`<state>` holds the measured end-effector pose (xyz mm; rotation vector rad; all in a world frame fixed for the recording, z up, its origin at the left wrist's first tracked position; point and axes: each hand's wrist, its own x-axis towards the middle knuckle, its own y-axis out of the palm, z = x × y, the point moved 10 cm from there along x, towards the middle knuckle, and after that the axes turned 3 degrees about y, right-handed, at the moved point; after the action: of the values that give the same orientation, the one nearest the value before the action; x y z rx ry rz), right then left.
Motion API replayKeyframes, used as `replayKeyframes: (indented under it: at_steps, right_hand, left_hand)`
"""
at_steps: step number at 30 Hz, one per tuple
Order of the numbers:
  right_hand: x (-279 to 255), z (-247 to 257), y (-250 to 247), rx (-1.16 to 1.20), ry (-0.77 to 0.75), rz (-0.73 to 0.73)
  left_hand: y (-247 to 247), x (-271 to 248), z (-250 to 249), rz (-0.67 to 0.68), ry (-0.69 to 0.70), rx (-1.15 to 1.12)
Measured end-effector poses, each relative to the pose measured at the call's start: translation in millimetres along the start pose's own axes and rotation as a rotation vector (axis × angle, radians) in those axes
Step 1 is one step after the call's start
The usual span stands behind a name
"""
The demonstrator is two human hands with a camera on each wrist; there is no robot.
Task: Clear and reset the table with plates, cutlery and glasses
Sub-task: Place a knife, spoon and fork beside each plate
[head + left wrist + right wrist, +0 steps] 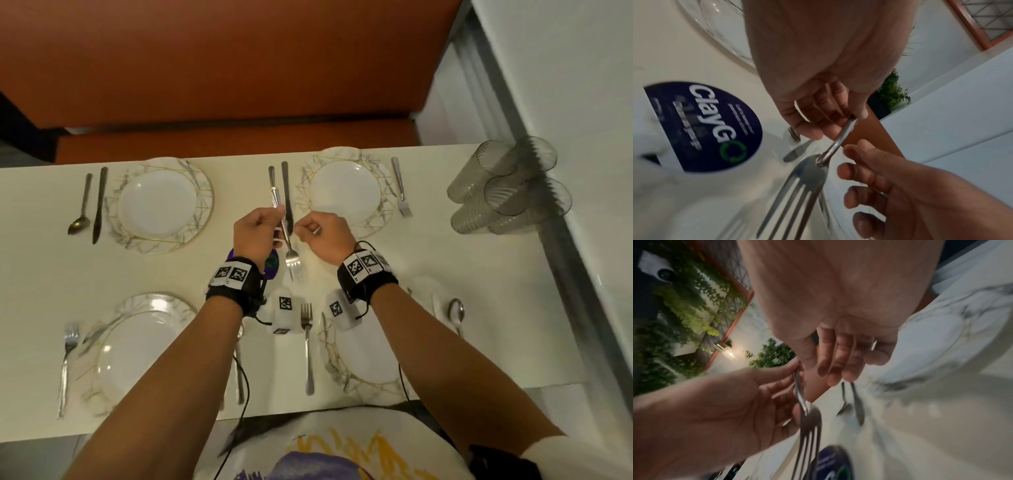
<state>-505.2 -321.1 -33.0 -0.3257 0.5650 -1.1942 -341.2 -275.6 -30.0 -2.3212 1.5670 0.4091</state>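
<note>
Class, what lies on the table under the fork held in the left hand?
Under the fork lie a dark sticker and the knife; the hand covers part of the sticker.

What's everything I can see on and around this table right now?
Plates: four, white marbled with gold lines, two far, two near.
Held fork: one, silver, above table centre.
Other forks: three, silver, beside plates.
Knives: at least two, dark, far side.
Spoons: at least two.
Glasses: smoky grey, stacked lying at far right; count unclear.
Sticker: one, dark blue, table centre.
Bench: orange, behind table.
Left hand: pinches held fork.
Right hand: curled, beside fork.
</note>
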Motion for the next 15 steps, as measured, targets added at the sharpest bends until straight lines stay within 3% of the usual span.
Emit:
replayKeyframes:
  at_steps: [8, 15]
  right_hand:
    - [-28, 72, 99, 0.0, -0.016, -0.015]
    - [-6, 107, 145, 0.024, -0.015, -0.031]
  left_hand:
    - [-112, 15, -2, -0.018, 0.011, 0.019]
    - [-176, 27, 6, 0.02, -0.003, 0.059]
